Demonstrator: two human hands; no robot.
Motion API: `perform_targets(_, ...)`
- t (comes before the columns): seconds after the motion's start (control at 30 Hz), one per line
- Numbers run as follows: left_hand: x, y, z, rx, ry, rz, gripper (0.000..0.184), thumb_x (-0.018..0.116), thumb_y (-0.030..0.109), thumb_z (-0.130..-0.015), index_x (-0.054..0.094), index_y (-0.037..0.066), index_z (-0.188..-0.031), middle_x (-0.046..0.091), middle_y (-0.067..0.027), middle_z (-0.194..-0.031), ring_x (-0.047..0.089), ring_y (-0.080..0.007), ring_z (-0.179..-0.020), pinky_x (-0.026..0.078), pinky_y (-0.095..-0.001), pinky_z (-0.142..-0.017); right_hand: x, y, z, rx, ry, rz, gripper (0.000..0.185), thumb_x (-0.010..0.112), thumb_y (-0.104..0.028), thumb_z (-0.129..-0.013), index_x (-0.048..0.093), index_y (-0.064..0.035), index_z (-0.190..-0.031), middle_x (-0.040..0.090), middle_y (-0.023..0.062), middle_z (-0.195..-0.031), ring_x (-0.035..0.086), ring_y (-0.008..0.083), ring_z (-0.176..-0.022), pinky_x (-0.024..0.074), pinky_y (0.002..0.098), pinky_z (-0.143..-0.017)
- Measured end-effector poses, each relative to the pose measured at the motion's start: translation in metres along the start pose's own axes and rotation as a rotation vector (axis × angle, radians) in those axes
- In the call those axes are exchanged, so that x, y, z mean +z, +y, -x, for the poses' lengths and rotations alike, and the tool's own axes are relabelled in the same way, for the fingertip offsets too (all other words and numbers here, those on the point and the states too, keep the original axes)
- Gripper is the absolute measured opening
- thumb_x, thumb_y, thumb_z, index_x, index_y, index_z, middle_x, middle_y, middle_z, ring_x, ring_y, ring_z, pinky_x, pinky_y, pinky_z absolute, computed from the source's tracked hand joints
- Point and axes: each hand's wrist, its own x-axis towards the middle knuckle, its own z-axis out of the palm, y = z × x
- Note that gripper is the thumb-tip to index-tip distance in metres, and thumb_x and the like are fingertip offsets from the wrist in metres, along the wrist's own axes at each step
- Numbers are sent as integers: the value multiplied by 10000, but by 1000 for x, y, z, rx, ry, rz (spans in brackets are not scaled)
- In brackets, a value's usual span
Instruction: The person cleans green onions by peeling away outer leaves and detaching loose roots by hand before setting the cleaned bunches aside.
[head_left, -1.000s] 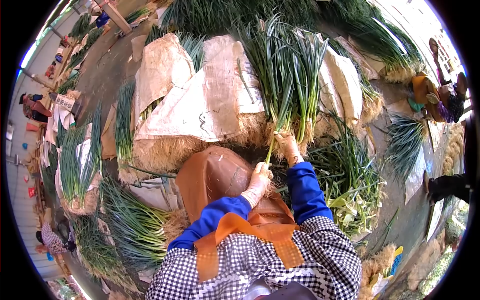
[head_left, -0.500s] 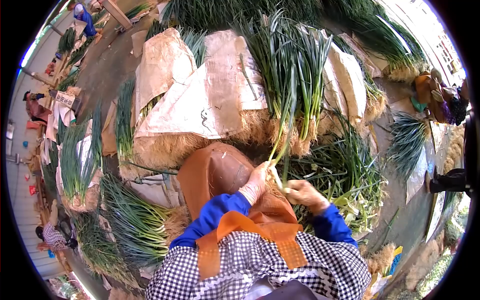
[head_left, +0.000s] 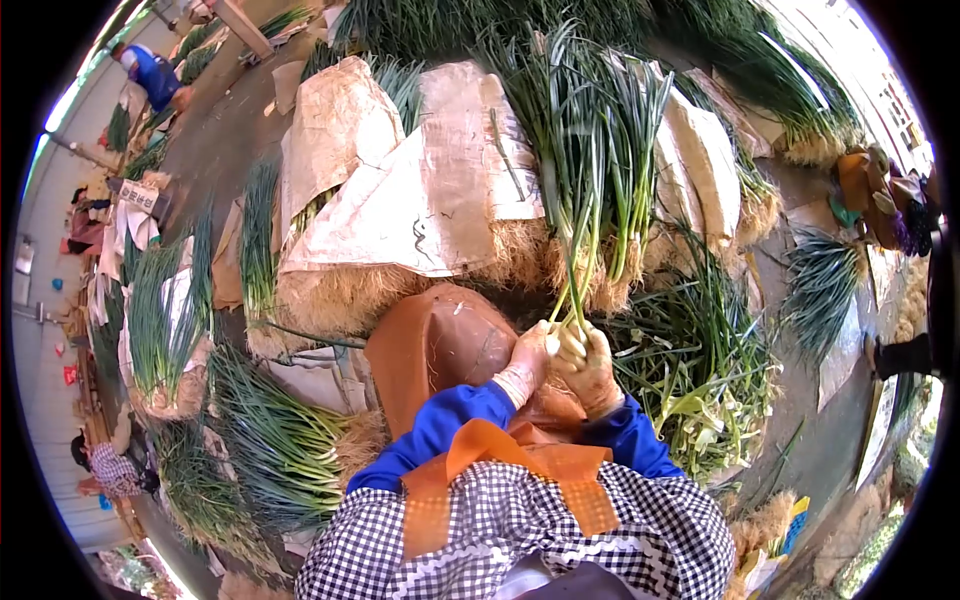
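My left hand (head_left: 532,359) is closed on the pale lower end of a few green onion stalks (head_left: 573,290), over the brown apron. Beside it, touching, my right hand (head_left: 592,372) has its fingers wrapped round the same stalks. Their green leaves reach up over a bunch of green onions (head_left: 625,170) that lies on the sacking with its roots toward me. The roots of the held stalks are hidden by my hands. Right of my hands lies a heap of loose leaves and peelings (head_left: 700,370).
Pale sacks (head_left: 440,180) cover rooted bundles ahead. More green onions (head_left: 285,430) lie at the left, and others (head_left: 820,290) at the right. A person in blue (head_left: 152,75) is at the upper left; other people are at both sides.
My right hand came down from the bunch to the right of my left hand, then moved in against it and closed on the stalks. The person in blue came into view at the upper left.
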Motion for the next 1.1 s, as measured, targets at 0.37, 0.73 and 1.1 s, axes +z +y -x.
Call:
perform_targets(0.37,51,63,30,-203,-544,-32,352,481,265,-924,489,59,-1209,401,33,-599,352,-71,-446,340,-233,-419,-85,-158,80,791,597,2657,420,563,-404,-803,617,-98,-1087,596,131,-1119,597,297,-968,472,382,-849)
perform_targets(0.73,38,49,8,177,-254,-341,254,592,190,-843,546,128,-1085,579,-18,-857,566,-152,-759,489,-303,-652,-20,-177,-131,-77,1019,2631,383,580,-460,-768,604,-131,-962,658,138,-865,639,330,-781,499,426,-650)
perform_targets(1.1,42,-13,14,211,-162,-481,375,631,23,-774,512,85,-1124,575,-24,-912,556,-107,-663,493,-248,-535,-14,-108,-52,-489,516,1982,217,549,-243,-825,585,-37,-767,585,100,-673,551,224,-625,432,326,-572)
